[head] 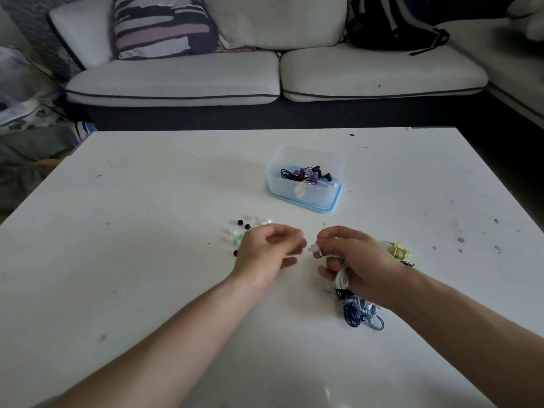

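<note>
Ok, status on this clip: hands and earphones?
Right hand grips white earphones. Left hand curled, blurred, grip unclear. Ear tips loose on table beside it. Nothing between hands.

white surface [147, 201], clear box [306, 160] with blue lid, white earphones [341, 278], navy-and-white striped cable [353, 313], black, green and clear ear tips [238, 237].

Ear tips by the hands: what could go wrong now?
The loose ear tips lie right beside the left hand; a nudge might roll them off the table. The right hand holds a white earphone close to the blue cables, so cords may tangle.
</note>
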`<control>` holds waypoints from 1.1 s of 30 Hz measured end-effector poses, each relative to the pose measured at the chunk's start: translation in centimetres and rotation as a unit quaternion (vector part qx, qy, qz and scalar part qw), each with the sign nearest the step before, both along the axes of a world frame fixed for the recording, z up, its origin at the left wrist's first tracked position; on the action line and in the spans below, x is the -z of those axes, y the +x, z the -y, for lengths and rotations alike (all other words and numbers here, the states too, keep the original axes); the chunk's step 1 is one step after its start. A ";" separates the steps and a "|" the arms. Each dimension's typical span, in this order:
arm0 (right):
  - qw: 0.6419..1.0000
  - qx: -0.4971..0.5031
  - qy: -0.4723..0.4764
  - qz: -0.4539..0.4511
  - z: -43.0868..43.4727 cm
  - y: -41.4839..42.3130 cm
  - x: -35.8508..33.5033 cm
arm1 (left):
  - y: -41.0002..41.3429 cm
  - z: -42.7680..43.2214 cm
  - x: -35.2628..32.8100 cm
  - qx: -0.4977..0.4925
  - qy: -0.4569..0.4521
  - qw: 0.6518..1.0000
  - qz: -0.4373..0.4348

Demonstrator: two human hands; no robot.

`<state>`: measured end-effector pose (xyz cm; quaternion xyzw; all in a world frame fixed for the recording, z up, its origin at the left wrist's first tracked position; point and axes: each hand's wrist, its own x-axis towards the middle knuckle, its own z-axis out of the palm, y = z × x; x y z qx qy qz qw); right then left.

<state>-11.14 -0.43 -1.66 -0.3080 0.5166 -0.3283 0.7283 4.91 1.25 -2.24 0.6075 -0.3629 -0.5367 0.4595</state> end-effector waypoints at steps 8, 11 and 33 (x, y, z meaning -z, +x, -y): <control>0.998 0.055 -0.018 0.027 1.1 -0.5 -1.1 | 5.3 8.5 3.1 0.064 -0.063 0.878 0.470; 0.998 0.057 -0.019 0.032 1.3 -0.8 -1.3 | 4.8 9.8 4.4 0.116 -0.040 0.834 0.538; 0.991 -0.009 -0.132 0.032 0.7 -1.3 -3.4 | 2.7 2.2 -3.8 0.056 -0.056 0.985 0.150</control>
